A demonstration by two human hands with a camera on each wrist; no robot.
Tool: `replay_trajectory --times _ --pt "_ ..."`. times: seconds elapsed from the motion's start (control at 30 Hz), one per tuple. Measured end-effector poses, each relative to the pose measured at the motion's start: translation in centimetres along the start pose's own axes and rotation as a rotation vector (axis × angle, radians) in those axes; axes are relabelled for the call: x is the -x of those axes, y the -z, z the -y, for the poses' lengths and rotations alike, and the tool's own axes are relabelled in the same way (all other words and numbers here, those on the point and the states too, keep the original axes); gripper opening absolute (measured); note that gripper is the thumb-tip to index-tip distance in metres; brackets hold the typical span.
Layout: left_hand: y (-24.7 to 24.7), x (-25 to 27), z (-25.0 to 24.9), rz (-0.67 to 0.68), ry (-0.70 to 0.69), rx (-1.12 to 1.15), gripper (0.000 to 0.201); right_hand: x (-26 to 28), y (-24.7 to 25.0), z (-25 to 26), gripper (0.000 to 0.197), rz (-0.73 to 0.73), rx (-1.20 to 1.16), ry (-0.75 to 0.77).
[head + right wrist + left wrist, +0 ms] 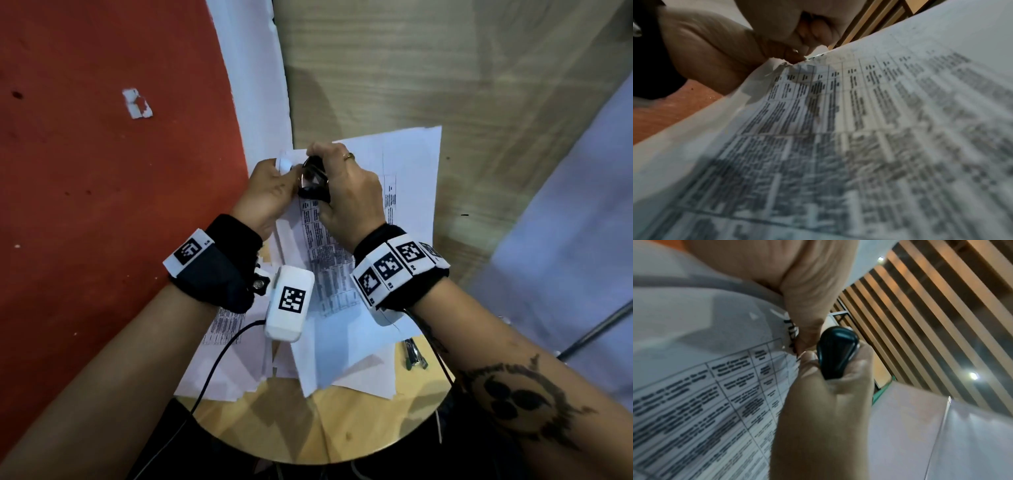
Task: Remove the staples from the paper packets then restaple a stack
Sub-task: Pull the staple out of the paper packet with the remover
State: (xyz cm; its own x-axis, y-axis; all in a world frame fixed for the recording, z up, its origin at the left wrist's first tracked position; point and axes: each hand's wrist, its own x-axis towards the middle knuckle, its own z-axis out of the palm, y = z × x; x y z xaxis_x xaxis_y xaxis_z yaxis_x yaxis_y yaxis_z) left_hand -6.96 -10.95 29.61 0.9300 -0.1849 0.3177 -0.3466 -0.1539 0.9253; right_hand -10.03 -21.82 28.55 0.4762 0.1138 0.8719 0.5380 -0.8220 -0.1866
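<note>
Two hands meet at centre frame: left hand (270, 192) pinches the packet (329, 260) corner; right hand (346, 188) fingers curl round the staple remover (313, 181), directly right of that corner.

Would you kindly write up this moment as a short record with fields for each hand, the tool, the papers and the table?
left hand: pinches the top corner of the printed packet
right hand: grips the black staple remover at that corner
staple: too small to tell
loose sheets: spread under and around the packet
round wooden table: bears the papers
small metal tool: lies on the table near the right forearm
</note>
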Motion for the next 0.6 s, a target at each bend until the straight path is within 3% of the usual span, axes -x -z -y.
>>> replay_trajectory --times 0.07,0.2,0.37,0.43,0.5,0.6 --pt "-0.3 0.1 -0.3 -0.012 0.005 0.038 0.040 -0.1 0.0 0.0 0.048 -0.020 -0.070 -0.058" --pt "0.0 -0.2 0.3 -0.017 0.020 0.065 0.040 -0.1 0.0 0.4 0.055 -0.027 -0.289 -0.273" --pt "0.3 0.0 0.0 0.017 0.133 0.090 0.038 0.0 -0.1 0.1 0.045 0.038 -0.045 -0.003" --pt "0.1 0.1 -0.4 0.003 0.124 0.051 0.041 0.1 0.0 -0.1 0.043 0.043 -0.026 0.034" --pt "-0.1 0.4 -0.8 0.002 0.064 0.037 0.042 0.0 0.2 -0.3 0.052 0.030 -0.080 -0.048" --pt "0.0 1.1 -1.4 0.046 -0.059 -0.001 0.041 -0.5 0.7 -0.2 0.047 0.046 -0.297 -0.343"
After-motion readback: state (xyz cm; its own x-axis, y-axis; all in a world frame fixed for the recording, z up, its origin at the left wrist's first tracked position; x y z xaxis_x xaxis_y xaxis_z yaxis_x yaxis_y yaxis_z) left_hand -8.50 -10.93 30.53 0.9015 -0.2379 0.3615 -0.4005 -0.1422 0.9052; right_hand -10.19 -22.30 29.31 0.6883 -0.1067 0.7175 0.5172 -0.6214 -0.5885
